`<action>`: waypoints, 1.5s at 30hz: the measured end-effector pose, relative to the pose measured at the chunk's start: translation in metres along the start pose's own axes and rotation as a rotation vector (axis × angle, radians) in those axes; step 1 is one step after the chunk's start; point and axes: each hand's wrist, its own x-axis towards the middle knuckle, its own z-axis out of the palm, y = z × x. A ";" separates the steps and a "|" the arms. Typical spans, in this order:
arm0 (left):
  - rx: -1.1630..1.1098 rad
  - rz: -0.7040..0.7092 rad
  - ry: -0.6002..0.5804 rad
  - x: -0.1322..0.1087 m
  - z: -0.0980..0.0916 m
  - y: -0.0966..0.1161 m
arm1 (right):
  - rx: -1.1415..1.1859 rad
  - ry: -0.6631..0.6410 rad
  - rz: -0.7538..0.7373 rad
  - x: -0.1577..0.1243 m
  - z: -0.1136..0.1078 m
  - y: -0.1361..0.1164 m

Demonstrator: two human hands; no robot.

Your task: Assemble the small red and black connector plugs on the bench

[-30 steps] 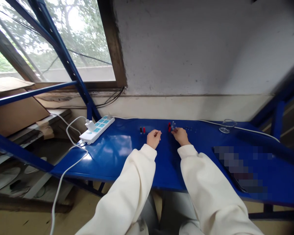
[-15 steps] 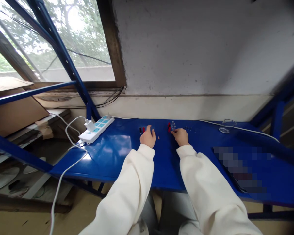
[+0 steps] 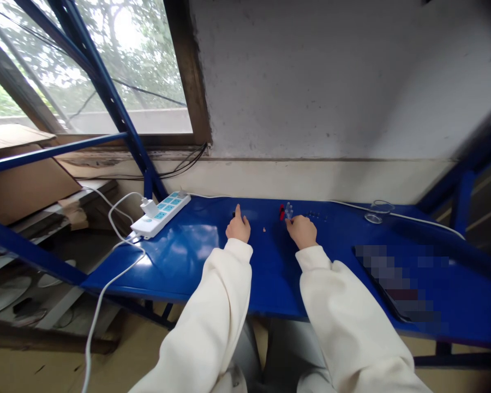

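Observation:
My left hand (image 3: 238,228) lies over the far part of the blue table (image 3: 192,273). Its index finger points away from me and the thumb stands apart. A small black piece (image 3: 233,214) shows partly beside that finger; the rest is covered by the hand. My right hand (image 3: 303,231) has its fingers drawn together at the edge of a small cluster. That cluster holds clear upright tubes (image 3: 288,208) and a red-and-black piece (image 3: 282,211). What lies between the right fingertips is too small to tell. A tiny tan piece (image 3: 264,230) rests between the hands.
Several tiny clear pieces (image 3: 313,214) lie right of my right hand. A clear round dish or ring (image 3: 373,218) stands farther right, near a white cable. A white power strip (image 3: 159,215) is at the left. A dark flat blurred object (image 3: 382,284) lies front right.
My left hand has shifted left and now covers the red piece and most of the black one, its index finger straighter. My right hand stays by the clear tubes, with little movement.

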 end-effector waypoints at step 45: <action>-1.004 -0.064 -0.448 -0.008 0.016 0.018 | 0.871 -0.003 -0.449 -0.022 0.017 -0.025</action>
